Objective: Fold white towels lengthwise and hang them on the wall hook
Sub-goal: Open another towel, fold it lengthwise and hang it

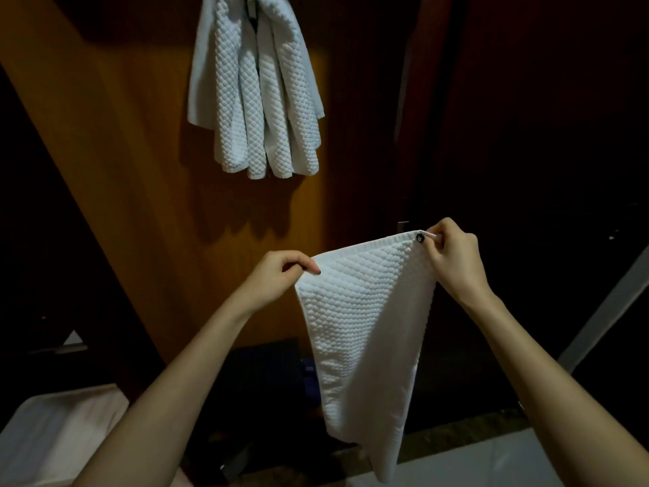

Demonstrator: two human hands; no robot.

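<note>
A white quilted towel (368,328) hangs in front of me, held up by its top edge. My left hand (277,275) pinches the top left corner. My right hand (453,258) pinches the top right corner, a little higher, so the top edge slants. The towel narrows downward and its lower end reaches the bottom of the view. Several white quilted towels (253,86) hang in a bunch on the wooden wall above; the hook (250,8) is mostly hidden by them.
An orange-brown wooden wall panel (123,152) stands behind the hung towels. Dark wooden doors (526,135) fill the right side. White bedding (49,427) lies at the lower left and a white surface (491,462) at the lower right. A dark bag (260,374) sits on the floor.
</note>
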